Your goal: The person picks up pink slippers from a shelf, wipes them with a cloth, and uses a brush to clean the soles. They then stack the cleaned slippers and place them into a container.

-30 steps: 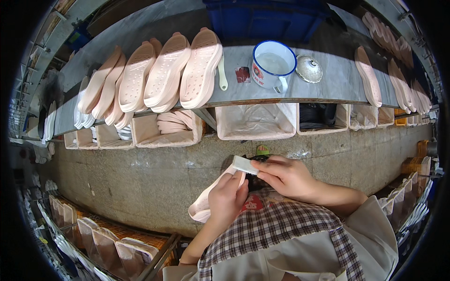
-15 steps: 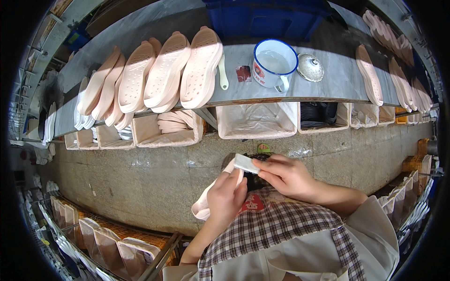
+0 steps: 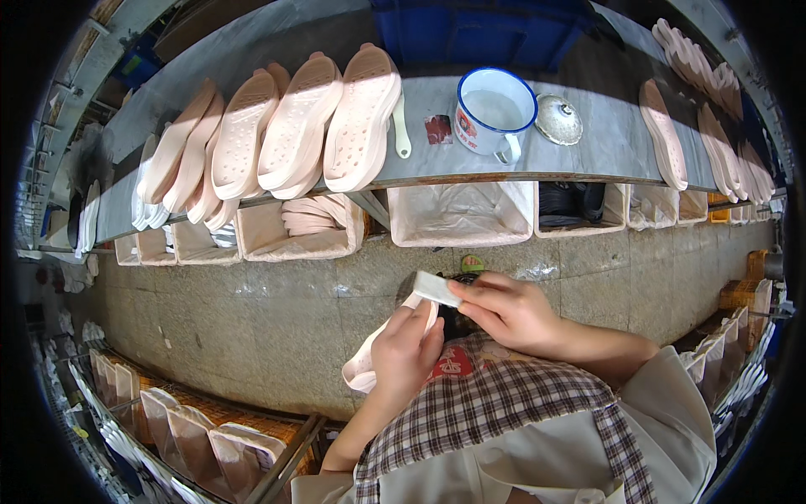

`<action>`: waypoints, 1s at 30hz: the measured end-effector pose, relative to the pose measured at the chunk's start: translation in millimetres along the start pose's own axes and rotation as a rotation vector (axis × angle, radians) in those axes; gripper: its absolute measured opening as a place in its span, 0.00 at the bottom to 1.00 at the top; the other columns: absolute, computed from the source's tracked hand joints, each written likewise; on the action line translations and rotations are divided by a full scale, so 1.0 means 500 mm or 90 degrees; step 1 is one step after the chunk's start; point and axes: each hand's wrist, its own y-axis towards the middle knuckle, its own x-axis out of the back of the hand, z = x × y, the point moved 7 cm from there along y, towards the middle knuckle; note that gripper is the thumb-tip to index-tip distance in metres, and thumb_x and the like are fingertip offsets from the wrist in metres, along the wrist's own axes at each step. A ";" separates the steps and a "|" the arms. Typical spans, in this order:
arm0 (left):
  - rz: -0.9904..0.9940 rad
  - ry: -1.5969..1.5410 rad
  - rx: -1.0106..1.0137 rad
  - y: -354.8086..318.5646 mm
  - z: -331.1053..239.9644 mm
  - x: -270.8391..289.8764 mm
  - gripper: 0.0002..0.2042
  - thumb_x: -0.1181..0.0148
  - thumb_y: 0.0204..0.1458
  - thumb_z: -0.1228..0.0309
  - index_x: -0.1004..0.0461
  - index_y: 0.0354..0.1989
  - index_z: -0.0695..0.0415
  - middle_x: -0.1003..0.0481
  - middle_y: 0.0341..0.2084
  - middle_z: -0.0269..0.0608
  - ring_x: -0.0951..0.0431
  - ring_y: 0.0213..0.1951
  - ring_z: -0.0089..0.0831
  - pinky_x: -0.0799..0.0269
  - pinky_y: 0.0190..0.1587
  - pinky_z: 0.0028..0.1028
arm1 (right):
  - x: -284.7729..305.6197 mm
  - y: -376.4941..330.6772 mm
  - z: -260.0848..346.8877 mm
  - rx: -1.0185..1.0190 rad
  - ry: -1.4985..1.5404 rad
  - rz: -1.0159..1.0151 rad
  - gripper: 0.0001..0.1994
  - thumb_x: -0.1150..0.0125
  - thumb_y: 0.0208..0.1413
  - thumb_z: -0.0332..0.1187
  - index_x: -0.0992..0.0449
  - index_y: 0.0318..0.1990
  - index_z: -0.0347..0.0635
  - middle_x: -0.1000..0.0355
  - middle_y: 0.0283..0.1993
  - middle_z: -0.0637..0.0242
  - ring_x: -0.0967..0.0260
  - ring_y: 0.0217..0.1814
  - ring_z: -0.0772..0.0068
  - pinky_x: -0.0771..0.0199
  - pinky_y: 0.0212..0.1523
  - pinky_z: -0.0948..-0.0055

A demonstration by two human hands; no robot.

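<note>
My left hand [image 3: 404, 345] is closed around a pale pink shoe sole [image 3: 363, 367], which slants down to the left in front of my checked apron. Part of the sole is covered by my fingers. Between the thumb and fingers of my right hand [image 3: 506, 309] is a small whitish rectangular block [image 3: 437, 288]. The block lies at the sole's upper end, just beyond my left fingertips; whether it touches the sole is hard to make out.
Pink shoe soles [image 3: 298, 126] lean in a row along the grey table [image 3: 420, 168]. An enamel mug [image 3: 487, 126], its lid [image 3: 558, 120], a pale green-handled tool [image 3: 401, 134] and a blue crate [image 3: 478, 38] stand there too. Lined bins [image 3: 460, 220] sit below.
The whitish block has shifted slightly left and tilted a little at the sole's end. Both hands keep their grip, and the sole stays nearly in place.
</note>
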 end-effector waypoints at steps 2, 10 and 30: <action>0.000 0.030 -0.019 0.000 -0.003 -0.001 0.17 0.35 0.41 0.79 0.25 0.43 0.63 0.31 0.21 0.41 0.31 0.20 0.31 0.35 0.22 0.25 | 0.002 0.000 0.004 0.022 -0.013 -0.005 0.17 0.39 0.52 0.34 0.26 0.50 0.49 0.31 0.28 0.66 0.31 0.23 0.63 0.30 0.22 0.69; 0.011 0.019 -0.002 0.002 0.000 -0.006 0.15 0.35 0.41 0.80 0.25 0.40 0.64 0.33 0.20 0.40 0.33 0.19 0.30 0.36 0.21 0.25 | 0.007 0.002 0.008 0.035 -0.025 -0.001 0.17 0.39 0.51 0.34 0.26 0.50 0.47 0.31 0.29 0.66 0.30 0.23 0.63 0.29 0.22 0.68; -0.019 -0.016 -0.081 0.004 -0.031 0.025 0.16 0.35 0.39 0.82 0.25 0.40 0.66 0.31 0.19 0.43 0.30 0.20 0.34 0.33 0.24 0.28 | 0.090 0.052 0.035 0.073 -0.018 0.004 0.16 0.36 0.48 0.35 0.22 0.46 0.48 0.32 0.25 0.68 0.34 0.20 0.70 0.33 0.19 0.72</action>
